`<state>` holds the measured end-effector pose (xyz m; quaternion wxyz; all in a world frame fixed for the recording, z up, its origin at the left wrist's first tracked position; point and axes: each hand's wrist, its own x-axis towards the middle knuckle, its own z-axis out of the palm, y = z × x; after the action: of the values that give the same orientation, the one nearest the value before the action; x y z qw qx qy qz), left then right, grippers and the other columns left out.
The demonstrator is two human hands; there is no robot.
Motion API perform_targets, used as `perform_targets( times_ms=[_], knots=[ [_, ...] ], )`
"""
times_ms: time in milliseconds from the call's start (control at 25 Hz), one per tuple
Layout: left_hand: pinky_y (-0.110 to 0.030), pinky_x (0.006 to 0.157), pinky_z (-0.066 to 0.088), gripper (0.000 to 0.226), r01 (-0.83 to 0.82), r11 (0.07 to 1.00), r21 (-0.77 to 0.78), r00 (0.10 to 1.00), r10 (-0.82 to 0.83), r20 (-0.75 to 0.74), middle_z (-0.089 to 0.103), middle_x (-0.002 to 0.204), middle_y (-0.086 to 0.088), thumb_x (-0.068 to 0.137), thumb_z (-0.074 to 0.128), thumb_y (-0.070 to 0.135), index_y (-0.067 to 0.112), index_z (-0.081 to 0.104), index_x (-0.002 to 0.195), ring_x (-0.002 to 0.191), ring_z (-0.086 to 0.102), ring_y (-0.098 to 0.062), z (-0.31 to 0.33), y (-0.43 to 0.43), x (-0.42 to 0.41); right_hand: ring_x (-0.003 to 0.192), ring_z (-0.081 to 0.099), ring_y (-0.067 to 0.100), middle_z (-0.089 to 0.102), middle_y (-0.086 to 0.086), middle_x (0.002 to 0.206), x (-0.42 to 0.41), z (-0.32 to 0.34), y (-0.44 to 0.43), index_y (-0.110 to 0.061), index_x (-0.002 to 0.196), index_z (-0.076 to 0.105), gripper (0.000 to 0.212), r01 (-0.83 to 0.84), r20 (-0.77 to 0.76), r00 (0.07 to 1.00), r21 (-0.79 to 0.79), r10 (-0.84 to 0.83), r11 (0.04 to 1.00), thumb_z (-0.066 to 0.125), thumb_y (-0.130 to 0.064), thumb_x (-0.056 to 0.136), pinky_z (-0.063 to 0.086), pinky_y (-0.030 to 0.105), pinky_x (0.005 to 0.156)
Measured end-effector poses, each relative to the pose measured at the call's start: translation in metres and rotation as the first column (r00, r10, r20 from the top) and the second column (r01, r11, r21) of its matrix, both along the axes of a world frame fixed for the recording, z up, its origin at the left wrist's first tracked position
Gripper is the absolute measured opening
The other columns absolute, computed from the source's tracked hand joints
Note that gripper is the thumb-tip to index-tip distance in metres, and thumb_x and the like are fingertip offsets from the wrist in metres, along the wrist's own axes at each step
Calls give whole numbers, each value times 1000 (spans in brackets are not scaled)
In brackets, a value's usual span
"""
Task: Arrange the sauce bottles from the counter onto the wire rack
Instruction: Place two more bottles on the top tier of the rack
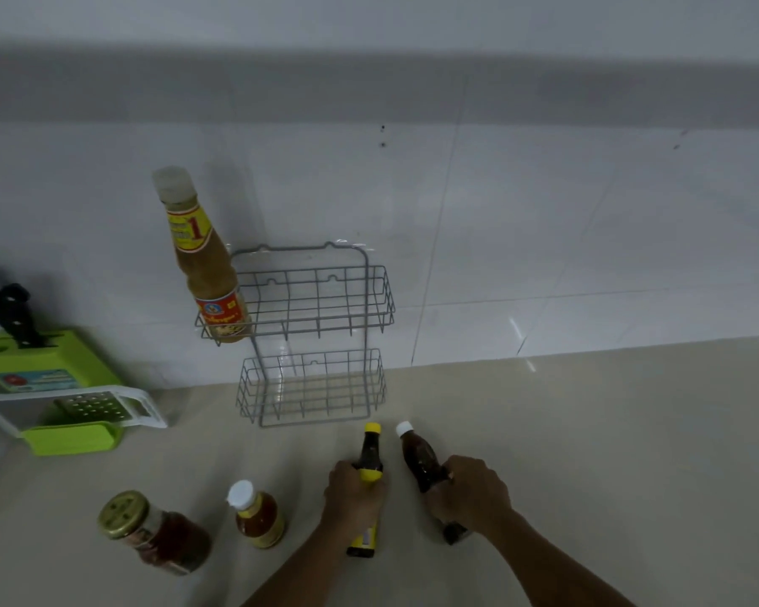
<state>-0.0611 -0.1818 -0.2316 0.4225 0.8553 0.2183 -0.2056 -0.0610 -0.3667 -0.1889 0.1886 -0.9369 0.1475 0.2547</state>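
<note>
A grey two-tier wire rack (321, 295) leans on the tiled wall. A tall bottle of pale sauce (202, 260) stands at the left end of its upper tier; the lower tier holds nothing. On the counter my left hand (353, 497) is wrapped around a dark bottle with a yellow cap and yellow label (370, 453). My right hand (474, 492) grips a dark brown bottle with a white cap (419, 457). Left of my hands stand a small orange sauce bottle with a white cap (257, 516) and a jar with a gold lid (154, 532).
A green knife block (45, 365) with a black-handled knife stands at the far left. In front of it lies a white and green grater (75, 414). The beige counter (610, 453) stretches to the right below the white wall tiles.
</note>
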Motion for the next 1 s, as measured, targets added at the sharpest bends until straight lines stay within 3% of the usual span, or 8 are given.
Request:
perform_targets(
  times_ms=[120, 200, 280, 480, 600, 680, 880, 1000],
  knots=[
    [-37, 76, 53, 44, -19, 975, -222, 997, 37, 74, 61, 94, 0, 90, 62, 24, 17, 34, 124, 81, 62, -14, 31, 4, -9, 76, 69, 12, 72, -11, 80, -9, -1, -11, -28, 87, 73, 26, 67, 68, 994, 253, -87, 965, 73, -45, 67, 57, 32, 68],
    [-40, 81, 54, 44, -5, 930, -368, 991, 54, 124, 61, 97, -2, 94, 57, 22, 24, 28, 128, 86, 63, -16, 60, 7, -13, 76, 72, 9, 77, -8, 80, -14, 13, -10, -29, 82, 76, 12, 85, 188, 963, 467, -192, 880, 83, -29, 72, 60, 41, 79],
    [-44, 91, 53, 41, 10, 878, -478, 978, 92, 189, 61, 106, -2, 97, 56, 28, 32, 31, 129, 95, 63, -17, 97, 12, -14, 72, 74, 17, 80, -2, 86, -13, 44, -5, -24, 91, 78, 21, 53, 266, 918, 653, -294, 755, 85, -9, 77, 62, 49, 73],
    [-46, 95, 46, 18, 32, 693, -720, 814, 400, 421, 59, 106, 3, 91, 54, 43, 41, 50, 109, 100, 58, -18, 210, 51, 18, 77, 75, 26, 79, 7, 102, 14, 153, 28, -9, 107, 73, 35, -257, 441, 820, 853, -364, 454, 78, 9, 78, 61, 35, 59],
    [-31, 98, 39, 16, 141, 836, -530, 676, 310, 669, 52, 109, 22, 100, 46, 41, 44, 42, 115, 107, 52, 6, 273, 78, 39, 86, 78, 20, 77, -1, 110, 44, 199, 56, -18, 114, 69, 47, -387, 556, 755, 805, -347, 449, 81, 7, 77, 63, 29, 71],
    [-22, 91, 35, 20, 89, 948, -306, 575, 202, 793, 46, 102, 23, 103, 46, 30, 31, 42, 123, 93, 45, 26, 300, 87, 53, 93, 77, 14, 73, -9, 115, 67, 214, 74, -32, 114, 65, 52, -433, 609, 731, 762, -307, 481, 83, 1, 78, 62, 25, 78],
    [-2, 81, 39, 41, -74, 993, -90, 511, 116, 852, 54, 110, 8, 93, 64, 25, 15, 48, 129, 101, 55, -11, 295, 103, 92, 109, 71, 22, 67, -5, 120, 120, 212, 103, -25, 125, 59, 54, -461, 666, 719, 670, -198, 582, 78, 4, 83, 59, 36, 95],
    [-24, 89, 46, 46, -52, 998, -24, 530, 47, 847, 55, 107, 6, 89, 71, 24, 13, 48, 128, 103, 58, -16, 272, 106, 103, 108, 70, 22, 68, 1, 122, 138, 204, 110, -14, 132, 58, 54, -460, 680, 729, 576, -83, 676, 76, 3, 84, 58, 42, 97]
  ],
)
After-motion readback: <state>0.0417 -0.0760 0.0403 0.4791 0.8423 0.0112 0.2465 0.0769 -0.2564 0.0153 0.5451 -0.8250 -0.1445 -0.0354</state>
